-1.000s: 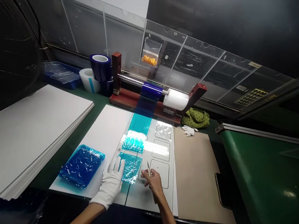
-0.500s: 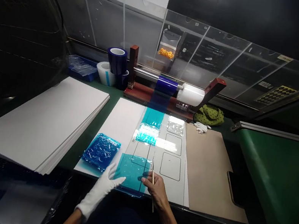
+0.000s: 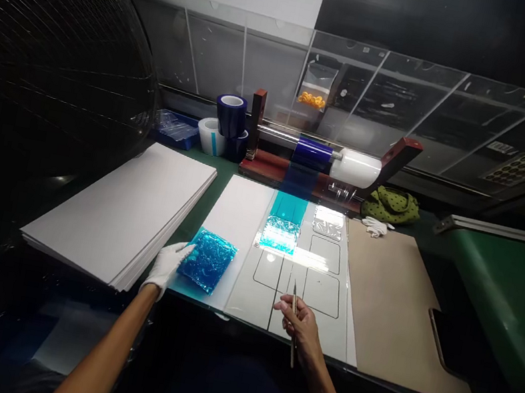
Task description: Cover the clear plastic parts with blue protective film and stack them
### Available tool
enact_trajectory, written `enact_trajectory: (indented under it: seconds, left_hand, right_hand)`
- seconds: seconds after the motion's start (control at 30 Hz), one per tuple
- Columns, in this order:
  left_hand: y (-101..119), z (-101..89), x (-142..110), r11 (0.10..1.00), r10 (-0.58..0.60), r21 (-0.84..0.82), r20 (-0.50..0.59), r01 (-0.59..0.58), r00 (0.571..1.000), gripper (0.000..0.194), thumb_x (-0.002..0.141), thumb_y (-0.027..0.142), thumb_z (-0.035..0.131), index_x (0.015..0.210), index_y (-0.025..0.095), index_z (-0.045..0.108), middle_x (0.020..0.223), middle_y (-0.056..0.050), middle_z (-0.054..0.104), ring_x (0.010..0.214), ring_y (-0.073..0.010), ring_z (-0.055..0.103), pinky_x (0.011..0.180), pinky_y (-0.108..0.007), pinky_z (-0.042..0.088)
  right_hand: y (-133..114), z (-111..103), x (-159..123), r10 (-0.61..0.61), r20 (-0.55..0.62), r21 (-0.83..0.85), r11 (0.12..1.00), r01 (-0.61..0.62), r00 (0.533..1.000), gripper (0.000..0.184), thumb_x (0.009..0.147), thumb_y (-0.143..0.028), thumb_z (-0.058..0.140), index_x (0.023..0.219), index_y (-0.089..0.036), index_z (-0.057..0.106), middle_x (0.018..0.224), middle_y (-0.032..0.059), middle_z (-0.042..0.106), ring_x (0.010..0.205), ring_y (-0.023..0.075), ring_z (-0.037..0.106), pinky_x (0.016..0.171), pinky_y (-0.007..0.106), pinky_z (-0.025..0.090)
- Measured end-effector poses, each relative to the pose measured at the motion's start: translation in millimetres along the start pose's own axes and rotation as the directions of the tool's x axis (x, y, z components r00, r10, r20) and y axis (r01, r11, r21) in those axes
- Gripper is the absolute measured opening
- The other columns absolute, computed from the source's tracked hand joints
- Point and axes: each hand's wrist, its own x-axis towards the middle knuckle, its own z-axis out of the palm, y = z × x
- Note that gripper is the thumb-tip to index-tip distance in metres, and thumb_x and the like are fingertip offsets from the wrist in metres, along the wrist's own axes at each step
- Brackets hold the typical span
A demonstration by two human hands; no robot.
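My left hand point(image 3: 167, 268), in a white glove, is at the left edge of a pile of shiny blue film pieces point(image 3: 210, 262); its fingertips are closed together on the film there. That pile lies on a white sheet point(image 3: 243, 207). Bare, my right hand point(image 3: 301, 325) grips a slim craft knife point(image 3: 295, 297) with a light handle and dark pointed tip, pointing away from me over a clear board point(image 3: 248, 302) with rounded rectangles drawn on it. Teal film point(image 3: 288, 208) runs from a blue film roll point(image 3: 313, 154) onto the board's far part.
To the left stands a stack of white sheets point(image 3: 122, 212), with a large fan point(image 3: 66, 40) behind. Tape rolls point(image 3: 230, 116) sit at the back beside the red roll stand point(image 3: 268, 165). At right are brown cardboard point(image 3: 391, 300), a phone point(image 3: 444, 344) and a green pouch point(image 3: 390, 205).
My left hand has moved left to the blue film pile. The teal sheet that lay at the board's near edge is gone from there. My right hand still holds the knife; the view has shifted.
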Motion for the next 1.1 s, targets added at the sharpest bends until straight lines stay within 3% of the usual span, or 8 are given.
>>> enact_trajectory:
  seconds: [0.33, 0.5, 0.63, 0.73, 0.83, 0.93, 1.03, 1.1]
  left_hand:
    - [-13, 1.5, 14, 0.993, 0.045, 0.109, 0.023, -0.047, 0.999, 0.054, 0.063, 0.053, 0.067, 0.099, 0.011, 0.068, 0.088, -0.007, 0.072, 0.079, -0.0203, 0.064, 0.074, -0.033, 0.051]
    - [-11, 2.9, 14, 0.974, 0.094, 0.212, -0.039, -0.083, 0.995, 0.055, 0.065, 0.052, 0.065, 0.102, 0.012, 0.067, 0.098, -0.010, 0.070, 0.091, -0.0242, 0.063, 0.082, -0.036, 0.050]
    - [4, 1.0, 7, 0.926, 0.226, 0.347, -0.201, -0.147, 0.953, 0.064, 0.067, 0.052, 0.064, 0.120, 0.017, 0.057, 0.131, -0.012, 0.051, 0.125, -0.0288, 0.041, 0.108, -0.042, 0.028]
    - [14, 11.0, -8, 0.906, 0.284, 0.384, -0.245, -0.176, 0.927, 0.068, 0.071, 0.054, 0.060, 0.128, 0.018, 0.048, 0.141, -0.012, 0.038, 0.133, -0.0291, 0.029, 0.113, -0.042, 0.018]
    - [19, 42.8, -28, 0.928, 0.252, 0.316, -0.151, -0.195, 0.956, 0.061, 0.077, 0.053, 0.052, 0.128, 0.019, 0.047, 0.137, -0.011, 0.045, 0.126, -0.0264, 0.041, 0.109, -0.040, 0.030]
    - [22, 94.1, -44, 0.958, 0.175, 0.216, 0.085, -0.190, 0.981, 0.052, 0.080, 0.050, 0.049, 0.123, 0.019, 0.051, 0.128, -0.009, 0.054, 0.118, -0.0224, 0.051, 0.101, -0.035, 0.041]
    - [26, 156.7, -44, 0.975, 0.102, 0.153, 0.342, -0.163, 0.934, 0.048, 0.081, 0.049, 0.048, 0.119, 0.021, 0.055, 0.126, -0.008, 0.057, 0.106, -0.0212, 0.060, 0.089, -0.033, 0.049]
    - [30, 201.6, -32, 0.980, 0.071, 0.138, 0.437, -0.145, 0.897, 0.046, 0.082, 0.048, 0.047, 0.119, 0.021, 0.055, 0.125, -0.008, 0.057, 0.094, -0.0198, 0.064, 0.081, -0.032, 0.052]
  right_hand:
    - [4, -9, -4, 0.005, -0.046, 0.019, 1.000, -0.004, 0.999, 0.044, 0.065, -0.050, 0.071, 0.091, -0.016, 0.058, 0.077, 0.0038, 0.064, 0.047, 0.0061, 0.038, 0.045, 0.022, 0.025]
    - [7, -16, 2, -0.029, -0.076, 0.013, 0.999, 0.030, 0.997, 0.045, 0.068, -0.051, 0.068, 0.096, -0.017, 0.061, 0.078, 0.0022, 0.059, 0.051, 0.0077, 0.040, 0.044, 0.022, 0.028]
    - [7, -27, 8, -0.072, -0.143, 0.017, 0.997, 0.075, 0.987, 0.045, 0.072, -0.054, 0.062, 0.100, -0.018, 0.064, 0.078, 0.0018, 0.053, 0.061, 0.0113, 0.044, 0.049, 0.022, 0.036]
    - [10, -40, 14, -0.086, -0.173, 0.010, 0.996, 0.089, 0.981, 0.046, 0.073, -0.054, 0.060, 0.100, -0.017, 0.066, 0.068, 0.0000, 0.048, 0.062, 0.0125, 0.044, 0.053, 0.023, 0.039]
    - [13, -54, 20, -0.089, -0.214, 0.012, 0.996, 0.094, 0.973, 0.050, 0.070, -0.054, 0.062, 0.101, -0.016, 0.067, 0.063, -0.0013, 0.046, 0.059, 0.0124, 0.044, 0.051, 0.023, 0.039]
    - [13, -67, 26, -0.090, -0.229, 0.025, 0.995, 0.098, 0.969, 0.050, 0.070, -0.055, 0.063, 0.101, -0.015, 0.067, 0.063, -0.0013, 0.047, 0.058, 0.0119, 0.043, 0.049, 0.023, 0.038]
    - [12, -84, 33, -0.096, -0.243, 0.008, 0.995, 0.101, 0.965, 0.051, 0.071, -0.056, 0.060, 0.101, -0.015, 0.066, 0.064, -0.0009, 0.048, 0.059, 0.0125, 0.045, 0.050, 0.023, 0.039]
    - [13, -101, 40, -0.113, -0.284, -0.045, 0.994, 0.104, 0.952, 0.053, 0.071, -0.058, 0.057, 0.101, -0.016, 0.065, 0.065, -0.0002, 0.050, 0.061, 0.0138, 0.047, 0.052, 0.024, 0.041]
